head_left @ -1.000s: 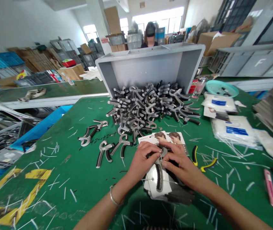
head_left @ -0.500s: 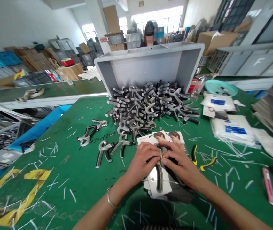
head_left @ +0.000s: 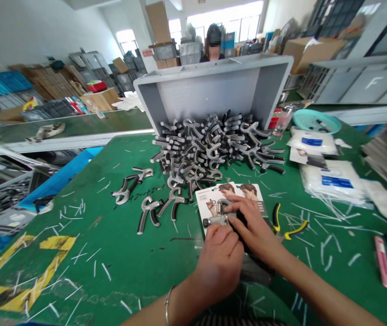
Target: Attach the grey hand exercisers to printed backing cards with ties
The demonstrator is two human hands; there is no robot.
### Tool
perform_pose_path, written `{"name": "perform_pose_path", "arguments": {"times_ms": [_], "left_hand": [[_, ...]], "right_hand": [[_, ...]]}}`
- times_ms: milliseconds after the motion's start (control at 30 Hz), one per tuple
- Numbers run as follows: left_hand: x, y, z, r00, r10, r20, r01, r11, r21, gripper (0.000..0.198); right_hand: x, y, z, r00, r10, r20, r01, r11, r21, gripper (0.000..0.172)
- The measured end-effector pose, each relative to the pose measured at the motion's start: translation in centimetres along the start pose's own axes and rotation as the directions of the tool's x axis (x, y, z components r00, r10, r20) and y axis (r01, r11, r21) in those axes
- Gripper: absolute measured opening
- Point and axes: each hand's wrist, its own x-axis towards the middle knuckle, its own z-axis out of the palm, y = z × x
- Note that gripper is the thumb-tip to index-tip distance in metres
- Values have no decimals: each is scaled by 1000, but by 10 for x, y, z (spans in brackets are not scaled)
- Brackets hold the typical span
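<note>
Left hand (head_left: 222, 253) is balled into a fist on the near side of a grey-and-black plastic hand grip (head_left: 216, 220) w/ a shiny metal coil spring (head_left: 219, 207); its fingers are clenched, can't tell what (if anything) is inside. Right hand (head_left: 253, 222) grasps the same grip from the R side, thumb & fingers around its curved end. The grip is right over a white cardboard card (head_left: 205, 197) printed w/ a photo of a head; resting on it or just above, can't tell. A 2nd white printed card (head_left: 253, 192) w/ a similar photo sits beside it, partly covered by the R hand. Thin silver bracelet (head_left: 167, 308) on L wrist.

To the L, on the green-topped table (head_left: 146, 271), 4 loose grey-and-black hand grips (head_left: 149, 213) lie near the writing. Farther back, a big pile of the same grips (head_left: 210, 145) spills from the mouth of a grey plastic crate (head_left: 210, 88) tipped on its side; a co-worker (head_left: 214, 32) is behind it.

R side: pliers w/ yellow-and-black handles (head_left: 295, 231) near the R forearm, then a pink cutter-like tool (head_left: 384, 262), clear plastic bags w/ blue labels (head_left: 338, 179) & a turquoise round dish (head_left: 316, 118). Thin white plastic strips (head_left: 354, 259) lie scattered on both sides.
</note>
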Motion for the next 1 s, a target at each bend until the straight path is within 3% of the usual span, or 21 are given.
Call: {"name": "perform_pose_path", "arguments": {"times_ms": [100,167,233,300,400,533,667,767,900,1000], "left_hand": [[-12,3,4,1000,10,5,-10,1000,-6,17],[-17,6,-5,996,-83,-30,83,997,-8,14],[-24,9,-17,966,-234,-108,238,971,26,39],[-33,10,-25,922,-355,-153,368,927,70,61],[-44,9,-26,903,-418,-98,426,902,75,45],[-45,5,-26,914,-404,-40,406,913,51,14],[-47,-6,-41,880,-466,89,471,881,-48,17],[-53,-17,-52,855,-503,126,519,822,-235,14],[-52,-26,-51,903,-429,24,404,827,-392,14],[-43,-25,-44,934,-355,-43,309,861,-403,18]], "right_hand": [[1,0,-2,1000,-5,-12,5,1000,15,14],[-3,-2,-8,999,-21,-32,22,1000,20,11],[-12,-6,-18,999,-42,0,42,999,7,10],[-25,-14,-28,992,-66,109,70,997,-38,12],[-43,-28,-32,954,-105,281,160,970,-182,10],[-47,-43,-16,929,-138,344,295,838,-460,11],[-38,-50,-5,915,-151,374,357,736,-575,15],[-35,-52,-7,927,-130,351,313,786,-534,13],[-35,-55,-15,940,-86,331,166,961,-221,10],[-31,-52,-18,939,-142,313,168,984,-57,9]]}}
